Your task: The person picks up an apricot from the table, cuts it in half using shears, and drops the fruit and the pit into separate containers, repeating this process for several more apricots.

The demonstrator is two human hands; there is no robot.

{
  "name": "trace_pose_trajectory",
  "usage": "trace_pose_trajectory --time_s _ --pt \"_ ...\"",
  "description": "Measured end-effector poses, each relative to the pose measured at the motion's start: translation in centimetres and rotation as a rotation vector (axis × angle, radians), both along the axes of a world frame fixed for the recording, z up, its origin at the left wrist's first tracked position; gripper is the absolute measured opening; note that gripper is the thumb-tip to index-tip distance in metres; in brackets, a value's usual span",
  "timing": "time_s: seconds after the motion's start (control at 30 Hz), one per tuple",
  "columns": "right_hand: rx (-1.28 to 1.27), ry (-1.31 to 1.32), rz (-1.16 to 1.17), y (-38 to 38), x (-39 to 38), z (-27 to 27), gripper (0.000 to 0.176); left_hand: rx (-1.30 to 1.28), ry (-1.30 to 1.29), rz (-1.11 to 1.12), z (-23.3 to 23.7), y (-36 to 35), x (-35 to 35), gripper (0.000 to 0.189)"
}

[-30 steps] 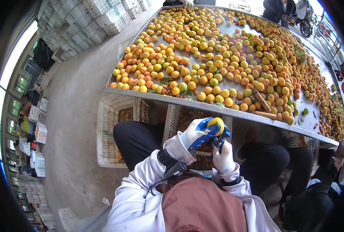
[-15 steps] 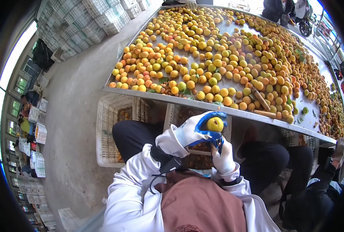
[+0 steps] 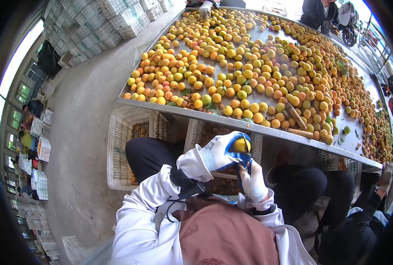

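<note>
Yellow fruit (image 3: 240, 145) gripped in left fingers (image 3: 228, 151), near metal table edge (image 3: 214, 119); right fingers (image 3: 245, 175) beside, grip unclear.

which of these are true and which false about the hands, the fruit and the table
1. The left hand, in a white-and-blue glove, holds a round yellow fruit. True.
2. The big grey metal table is bare. False: loose yellow-orange fruit covers much of it.
3. A long brown stick lies among that loose fruit. True.
4. The right hand, also gloved, rests on the table. False: it is beside the left hand.
</note>
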State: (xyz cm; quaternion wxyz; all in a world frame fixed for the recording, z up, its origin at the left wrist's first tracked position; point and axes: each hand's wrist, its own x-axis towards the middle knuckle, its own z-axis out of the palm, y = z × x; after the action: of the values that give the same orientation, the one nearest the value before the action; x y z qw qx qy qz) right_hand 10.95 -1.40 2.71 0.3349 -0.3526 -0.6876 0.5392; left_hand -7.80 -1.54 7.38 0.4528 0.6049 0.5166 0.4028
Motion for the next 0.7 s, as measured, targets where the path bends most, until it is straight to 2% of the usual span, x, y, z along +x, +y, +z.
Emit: trace_pose_trajectory --time_s 0.1,0.17,0.23,0.3,0.37,0.47,0.5,0.57,0.6,0.67,0.7 --pt "-0.015 -0.027 -0.002 0.0 0.0 0.0 0.019 0.055 0.013 -0.039 -0.5 0.3 0.0 0.051" --pt "0.019 -0.017 -0.032 -0.1 -0.1 -0.7 0.018 -0.239 -0.664 -0.027 -1.0 0.2 0.5 0.059" --pt "0.052 -0.028 -0.051 -0.1 0.0 -0.6 0.018 -0.249 -0.713 -0.024 -2.6 -0.2 0.8 0.062" --pt "0.085 -0.041 -0.069 0.0 0.0 -0.5 0.019 -0.259 -0.869 0.0 -3.8 -0.5 1.8 0.058" --pt "0.098 -0.074 -0.061 0.0 0.1 -0.5 0.02 -0.254 -0.866 0.022 -4.2 -0.7 2.4 0.053" --pt "0.175 -0.003 -0.064 0.0 0.3 -1.1 0.02 -0.107 -0.537 0.058 -4.2 -0.6 2.1 0.046" --pt "0.176 -0.003 -0.064 0.1 0.4 -1.1 0.02 -0.107 -0.537 0.058 -2.9 -0.6 1.7 0.046" --pt "0.182 -0.011 -0.005 0.3 0.6 -1.2 0.021 0.118 -0.087 -0.027 -0.1 0.0 0.4 0.049" --pt "0.18 -0.011 -0.004 0.2 0.4 -1.0 0.021 0.218 0.054 -0.051 0.5 0.4 -0.4 0.05" --pt "0.209 0.032 -0.014 0.2 -0.1 -0.5 0.01 0.189 0.071 -0.062 0.6 0.8 -0.9 0.049" --pt "0.211 0.034 -0.012 0.1 -0.2 -0.3 0.01 0.164 0.09 -0.076 0.4 0.9 -1.1 0.049"
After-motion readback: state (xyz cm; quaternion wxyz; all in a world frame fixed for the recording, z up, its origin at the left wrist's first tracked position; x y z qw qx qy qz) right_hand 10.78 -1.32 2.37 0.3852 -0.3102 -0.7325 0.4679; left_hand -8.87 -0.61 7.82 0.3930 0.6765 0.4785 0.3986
